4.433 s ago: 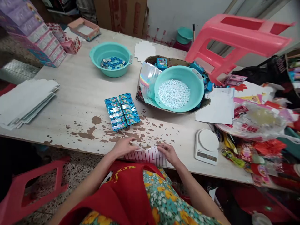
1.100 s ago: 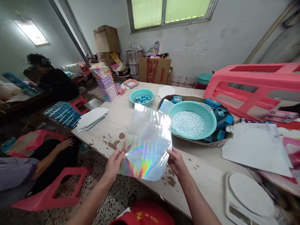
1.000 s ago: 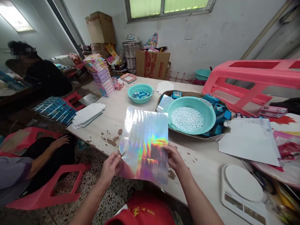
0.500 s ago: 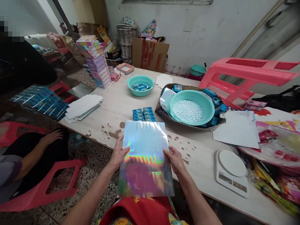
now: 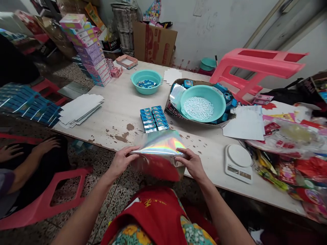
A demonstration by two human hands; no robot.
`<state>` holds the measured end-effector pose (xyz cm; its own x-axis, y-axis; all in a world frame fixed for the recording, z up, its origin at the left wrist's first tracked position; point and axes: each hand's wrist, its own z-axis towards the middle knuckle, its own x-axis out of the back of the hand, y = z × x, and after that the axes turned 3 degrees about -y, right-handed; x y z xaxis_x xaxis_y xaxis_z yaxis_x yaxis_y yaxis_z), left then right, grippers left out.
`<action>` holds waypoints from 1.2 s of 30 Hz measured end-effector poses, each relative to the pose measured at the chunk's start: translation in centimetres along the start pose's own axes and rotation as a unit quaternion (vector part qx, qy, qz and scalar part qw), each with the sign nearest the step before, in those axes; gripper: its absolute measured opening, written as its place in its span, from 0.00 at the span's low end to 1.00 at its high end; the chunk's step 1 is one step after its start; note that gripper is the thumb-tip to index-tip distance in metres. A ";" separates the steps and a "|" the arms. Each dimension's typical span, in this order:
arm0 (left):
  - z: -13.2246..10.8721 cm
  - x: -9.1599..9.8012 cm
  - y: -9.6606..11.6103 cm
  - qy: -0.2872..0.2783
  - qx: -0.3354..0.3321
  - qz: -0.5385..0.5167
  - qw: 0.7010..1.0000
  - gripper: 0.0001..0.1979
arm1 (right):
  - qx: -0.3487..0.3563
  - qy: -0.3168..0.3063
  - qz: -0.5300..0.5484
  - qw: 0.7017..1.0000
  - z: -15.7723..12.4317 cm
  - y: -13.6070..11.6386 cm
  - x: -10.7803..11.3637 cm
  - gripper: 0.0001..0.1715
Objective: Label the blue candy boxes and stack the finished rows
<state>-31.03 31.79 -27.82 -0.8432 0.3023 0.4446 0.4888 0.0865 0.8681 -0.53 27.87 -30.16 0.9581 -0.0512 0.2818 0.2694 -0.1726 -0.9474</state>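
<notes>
A shiny holographic film sheet is held over the table's front edge, bent along a line between my hands. My left hand pinches its left side between thumb and fingers. On the right side, my right hand grips it the same way. Just beyond the sheet, small blue boxes stand in two rows on the table. Farther back is a teal basin with small blue items. A larger teal basin of white pellets rests in a carton of blue boxes.
White card sheets lie at the left, near stacked coloured boxes. A white scale, a pink stool and plastic packaging are on the right. Another person's hands rest at the left.
The film sheet, flat and facing me before, is now bent and tilted, its lower part turned away. My hands have risen slightly. The view has shifted, showing more of the small blue boxes.
</notes>
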 end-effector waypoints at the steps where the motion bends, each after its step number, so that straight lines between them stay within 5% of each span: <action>1: -0.1 0.0 0.0 0.005 -0.008 0.027 1.000 0.18 | 0.011 0.005 -0.014 1.000 -0.1 0.0 -0.1 0.22; 8: -2.2 0.7 -0.3 0.071 -0.114 0.221 0.966 0.14 | 0.121 0.088 -0.180 0.972 -1.1 0.2 -0.5 0.13; 10: -2.7 0.3 1.0 0.064 -0.141 0.269 0.950 0.19 | 0.154 0.048 -0.197 0.967 -1.5 -0.7 -1.1 0.11; 13: -2.3 -2.0 3.2 -0.016 -0.177 0.288 0.941 0.30 | 0.162 -0.076 -0.183 0.967 -2.0 -2.5 -2.7 0.10; 16: -0.8 -4.4 3.5 -0.160 -0.173 0.236 0.943 0.16 | 0.140 -0.123 -0.160 0.969 -2.0 -2.8 -4.2 0.10; 18: 0.4 -4.6 2.0 -0.191 -0.127 0.213 0.950 0.13 | 0.091 -0.109 -0.125 0.982 -1.6 -1.8 -4.4 0.10; 22: 1.9 -2.2 -2.3 -0.176 -0.063 0.188 0.964 0.13 | -0.030 -0.056 -0.030 0.998 -0.3 1.4 -3.1 0.14; 26: 2.4 -0.7 -5.1 -0.223 -0.030 0.095 0.970 0.16 | -0.053 -0.085 0.004 0.995 0.6 3.8 -2.1 0.16; 30: 3.6 -1.9 -7.3 -0.232 0.016 0.030 0.972 0.16 | -0.067 -0.098 -0.026 0.993 1.6 6.0 -1.8 0.19; 36: 7.2 -4.5 -10.6 -0.150 0.026 0.109 0.982 0.15 | -0.087 -0.075 -0.052 0.992 4.3 10.0 -0.3 0.20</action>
<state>-30.82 36.31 -40.55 -0.6164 0.5846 0.5276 0.6685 0.0344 0.7429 2.30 30.37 -40.38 0.9329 0.1201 0.3396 0.3600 -0.3376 -0.8697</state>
